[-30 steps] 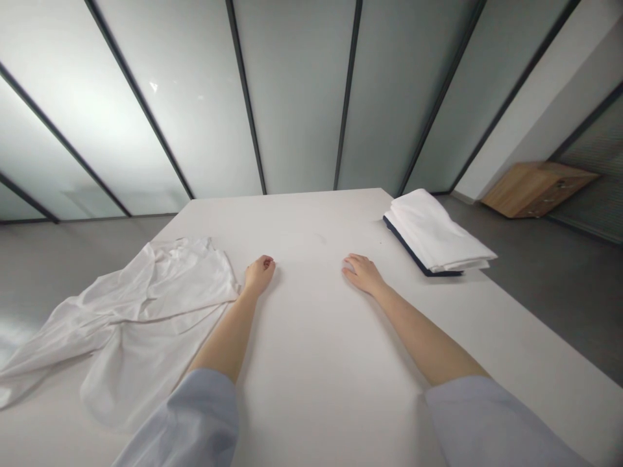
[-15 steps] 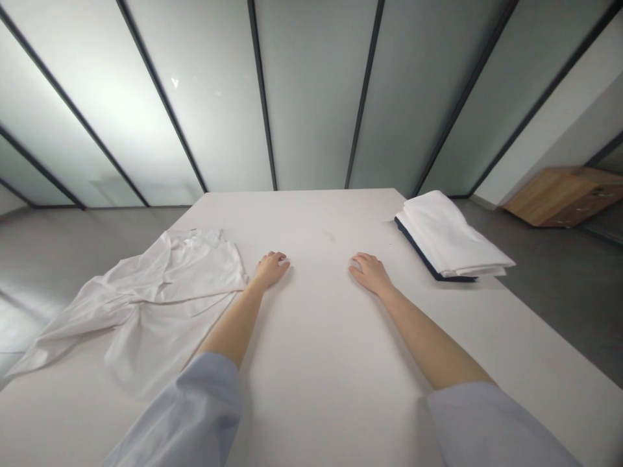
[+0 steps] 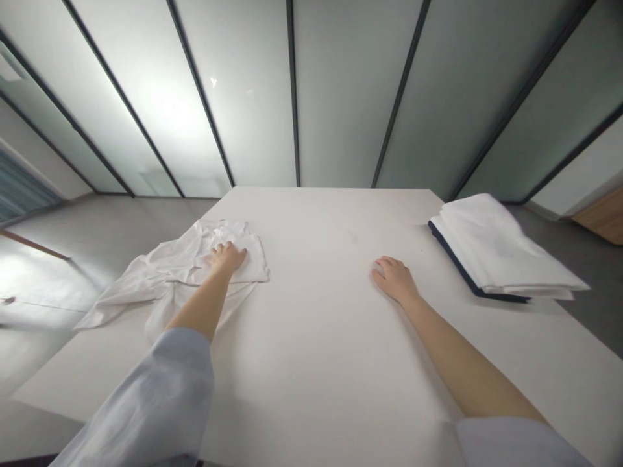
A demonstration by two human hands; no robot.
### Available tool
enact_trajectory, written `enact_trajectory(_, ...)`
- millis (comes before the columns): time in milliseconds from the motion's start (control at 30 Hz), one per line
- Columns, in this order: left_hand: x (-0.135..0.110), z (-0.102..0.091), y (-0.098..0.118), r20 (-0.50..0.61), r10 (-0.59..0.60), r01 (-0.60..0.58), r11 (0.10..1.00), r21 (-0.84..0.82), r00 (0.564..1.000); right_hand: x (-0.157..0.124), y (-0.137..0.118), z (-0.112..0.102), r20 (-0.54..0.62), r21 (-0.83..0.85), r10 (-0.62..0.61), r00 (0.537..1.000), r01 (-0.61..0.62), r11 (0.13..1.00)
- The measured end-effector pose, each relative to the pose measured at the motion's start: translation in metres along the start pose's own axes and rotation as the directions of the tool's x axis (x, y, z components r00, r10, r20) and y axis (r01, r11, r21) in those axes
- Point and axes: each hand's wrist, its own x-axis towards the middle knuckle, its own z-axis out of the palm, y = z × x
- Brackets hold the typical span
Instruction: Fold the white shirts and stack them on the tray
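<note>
A rumpled white garment [image 3: 170, 259], which looks like a shirt, lies on the left of the white table [image 3: 316, 363] and hangs past its left edge. Over its upper part is my left hand [image 3: 228, 257], fingers spread; whether it presses on the cloth I cannot tell. My right hand [image 3: 395, 277] rests low at the table's surface, right of the middle, its fingers slightly curled and apart with nothing in them. To its right sits a folded stack of white cloth [image 3: 496, 243] with a dark navy piece [image 3: 457, 263] underneath.
Frosted glass panels [image 3: 335, 97] with dark frames stand behind the table's far edge. A wooden cabinet [image 3: 603, 214] is partly in view at the far right. Grey floor [image 3: 146, 217] shows on both sides. The folded stack reaches over the table's right edge.
My left hand has moved left from the bare table onto the white garment. The view has turned left, so the table and stack appear further right. My right hand stays near the same spot.
</note>
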Motion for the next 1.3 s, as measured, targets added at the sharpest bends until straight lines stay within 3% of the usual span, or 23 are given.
enact_trajectory(67, 0.001, 0.007, -0.004, 0.052, -0.061, 0.061, 0.998, 0.016, 0.997, 0.000, -0.002, 0.000, -0.005, -0.005, 0.003, 1.000, -0.003, 1.000)
enact_trajectory(167, -0.002, 0.020, 0.013, 0.033, -0.033, 0.032, 0.999, 0.039, 0.999, 0.001, -0.003, -0.001, -0.004, -0.004, 0.012, 1.000, -0.012, 1.000)
enact_trajectory(333, -0.021, 0.035, 0.085, 0.049, 0.120, -0.123, 0.991, 0.059, 0.992, 0.002, -0.004, 0.001, -0.003, 0.011, 0.051, 0.999, -0.051, 0.999)
enact_trajectory(433, -0.048, 0.043, 0.136, 0.053, 0.348, -0.350, 0.935, 0.052, 0.936, 0.002, -0.002, 0.003, -0.036, 0.083, 0.057, 0.998, -0.054, 0.995)
enact_trajectory(500, -0.070, 0.048, 0.165, 0.101, 0.570, -0.574, 0.819, 0.012, 0.815, 0.002, 0.001, 0.002, -0.102, 0.155, 0.072, 0.992, -0.056, 0.986)
enact_trajectory(533, -0.081, 0.049, 0.177, 0.141, 0.687, -0.690, 0.723, -0.030, 0.713, 0.002, 0.003, 0.001, -0.152, 0.187, 0.085, 0.985, -0.056, 0.981)
enact_trajectory(600, -0.099, 0.049, 0.194, 0.206, 0.861, -0.858, 0.495, -0.135, 0.464, 0.003, 0.008, -0.003, -0.265, 0.225, 0.117, 0.957, -0.056, 0.973)
enact_trajectory(633, -0.106, 0.048, 0.199, 0.232, 0.908, -0.902, 0.393, -0.181, 0.349, 0.002, 0.010, -0.004, -0.312, 0.227, 0.131, 0.941, -0.060, 0.972)
enact_trajectory(667, -0.111, 0.046, 0.202, 0.252, 0.931, -0.924, 0.318, -0.211, 0.263, 0.002, 0.011, -0.006, -0.343, 0.217, 0.145, 0.928, -0.072, 0.974)
enact_trajectory(700, -0.113, 0.043, 0.203, 0.267, 0.940, -0.935, 0.277, -0.221, 0.215, 0.002, 0.012, -0.007, -0.354, 0.198, 0.157, 0.922, -0.091, 0.976)
enact_trajectory(733, -0.114, 0.039, 0.203, 0.275, 0.939, -0.939, 0.269, -0.214, 0.206, 0.001, 0.013, -0.008, -0.340, 0.172, 0.168, 0.925, -0.115, 0.978)
enact_trajectory(800, -0.111, 0.031, 0.198, 0.276, 0.923, -0.932, 0.323, -0.167, 0.270, 0.000, 0.011, -0.011, -0.234, 0.114, 0.175, 0.956, -0.151, 0.982)
enact_trajectory(933, -0.092, 0.024, 0.177, 0.206, 0.835, -0.840, 0.535, -0.090, 0.510, -0.001, -0.002, -0.017, 0.012, 0.063, 0.113, 0.994, -0.113, 0.992)
enact_trajectory(1000, -0.082, 0.026, 0.165, 0.151, 0.753, -0.755, 0.653, -0.054, 0.641, -0.001, -0.010, -0.021, 0.054, 0.109, 0.042, 0.998, -0.047, 0.993)
enact_trajectory(1067, -0.075, 0.033, 0.154, 0.098, 0.662, -0.662, 0.748, -0.042, 0.743, -0.001, -0.016, -0.024, 0.064, 0.183, -0.058, 0.996, 0.045, 0.982)
enact_trajectory(1167, -0.073, 0.043, 0.140, -0.017, 0.564, -0.563, 0.822, -0.087, 0.826, -0.002, -0.018, -0.022, -0.016, 0.220, -0.146, 0.989, 0.146, 0.965)
enact_trajectory(1300, -0.076, 0.048, 0.127, -0.097, 0.519, -0.528, 0.834, -0.158, 0.849, -0.004, -0.011, -0.014, -0.102, 0.173, -0.104, 0.989, 0.121, 0.978)
